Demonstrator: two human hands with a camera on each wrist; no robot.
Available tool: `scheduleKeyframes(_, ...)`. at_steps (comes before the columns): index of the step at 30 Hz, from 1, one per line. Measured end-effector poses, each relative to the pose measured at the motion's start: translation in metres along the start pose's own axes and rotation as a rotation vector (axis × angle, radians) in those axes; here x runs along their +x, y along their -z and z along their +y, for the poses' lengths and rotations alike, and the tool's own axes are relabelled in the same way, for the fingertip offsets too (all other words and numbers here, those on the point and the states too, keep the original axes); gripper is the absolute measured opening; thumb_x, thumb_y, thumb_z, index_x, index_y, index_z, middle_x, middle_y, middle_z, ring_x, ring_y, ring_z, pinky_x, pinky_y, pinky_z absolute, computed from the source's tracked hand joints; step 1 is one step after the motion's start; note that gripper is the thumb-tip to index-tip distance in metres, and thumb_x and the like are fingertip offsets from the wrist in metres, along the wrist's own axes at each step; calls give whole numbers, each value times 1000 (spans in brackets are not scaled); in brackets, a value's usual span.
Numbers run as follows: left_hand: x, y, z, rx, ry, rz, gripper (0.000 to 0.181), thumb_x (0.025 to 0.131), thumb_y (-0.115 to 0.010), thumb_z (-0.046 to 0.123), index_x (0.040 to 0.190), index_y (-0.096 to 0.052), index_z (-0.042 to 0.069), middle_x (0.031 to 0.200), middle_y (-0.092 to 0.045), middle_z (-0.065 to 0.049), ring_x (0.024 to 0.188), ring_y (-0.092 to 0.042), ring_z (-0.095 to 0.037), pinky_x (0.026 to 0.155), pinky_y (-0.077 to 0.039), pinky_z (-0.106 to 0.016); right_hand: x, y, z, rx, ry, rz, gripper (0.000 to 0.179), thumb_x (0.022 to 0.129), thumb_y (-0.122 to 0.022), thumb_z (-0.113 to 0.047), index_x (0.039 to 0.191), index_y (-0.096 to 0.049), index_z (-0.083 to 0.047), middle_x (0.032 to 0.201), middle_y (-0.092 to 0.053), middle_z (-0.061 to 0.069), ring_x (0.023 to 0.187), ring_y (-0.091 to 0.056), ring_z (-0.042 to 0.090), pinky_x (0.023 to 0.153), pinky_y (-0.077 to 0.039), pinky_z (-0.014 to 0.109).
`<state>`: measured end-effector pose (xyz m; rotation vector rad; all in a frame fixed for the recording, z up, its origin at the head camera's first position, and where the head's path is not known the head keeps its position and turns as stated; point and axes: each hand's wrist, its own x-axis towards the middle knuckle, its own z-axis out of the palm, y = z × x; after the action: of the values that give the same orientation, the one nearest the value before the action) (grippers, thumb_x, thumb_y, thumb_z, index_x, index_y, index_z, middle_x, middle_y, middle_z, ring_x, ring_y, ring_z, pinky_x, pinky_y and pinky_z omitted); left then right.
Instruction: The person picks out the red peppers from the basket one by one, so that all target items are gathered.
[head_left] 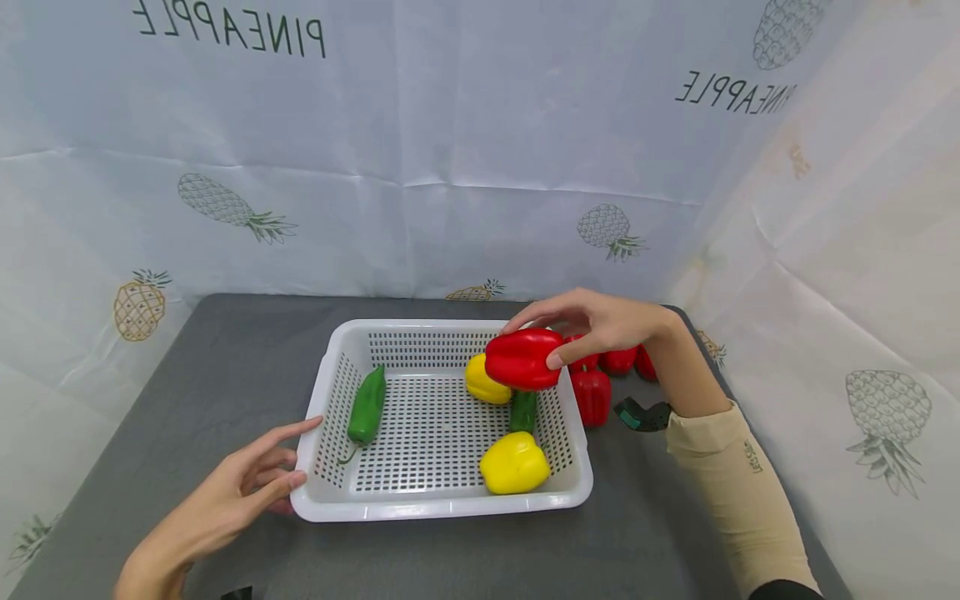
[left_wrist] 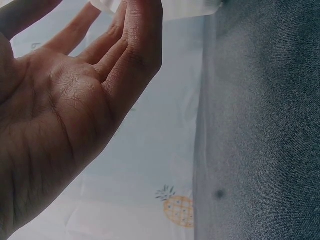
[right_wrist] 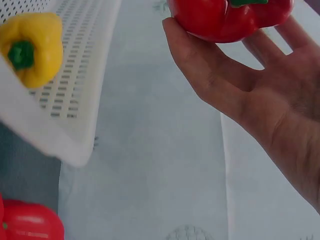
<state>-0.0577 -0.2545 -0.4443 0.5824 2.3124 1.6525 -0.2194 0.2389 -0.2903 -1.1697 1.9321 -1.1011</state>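
Note:
My right hand grips a red bell pepper between thumb and fingers, above the right side of a white perforated basket. In the right wrist view the held pepper's green stem end shows near the top edge. My left hand rests at the basket's left rim, thumb and index finger touching it. A long green pepper lies inside on the left. Toward the right are two yellow bell peppers and a dark green vegetable, perhaps a cucumber, partly hidden by the red pepper.
Several red bell peppers lie on the grey table just right of the basket, some behind my right hand. A dark strap shows by the right wrist. A pineapple-print sheet hangs behind the table and along its sides.

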Motion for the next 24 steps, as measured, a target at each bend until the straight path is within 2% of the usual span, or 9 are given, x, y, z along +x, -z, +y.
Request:
scheduleKeyframes(8,0,0,-1,-2,-22,-1,62,108,-59,-1,165,-38,6,122,-76,6,107,-74,-1,73,-67,-35,-42,7,11,-9,-47,113,62,94,-75,0,153,-56,-8,149,-65,5,123,-71,31,93,-68,48)
scheduleKeyframes(16,0,-1,0,-2,-21,-5,62,108,-59,-1,166,-38,8,123,-76,6,107,-74,-2,74,-67,-34,-81,10,28,7,-42,166,62,95,-70,8,154,-54,-4,148,-67,4,122,-71,28,91,-68,47)
scheduleKeyframes(24,1,-2,0,5,-40,-2,62,107,-59,-3,165,-39,7,123,-76,4,106,-74,-3,74,-67,-34,-115,10,41,-12,-68,256,70,89,-74,8,155,-51,0,152,-62,3,127,-67,24,90,-68,47)
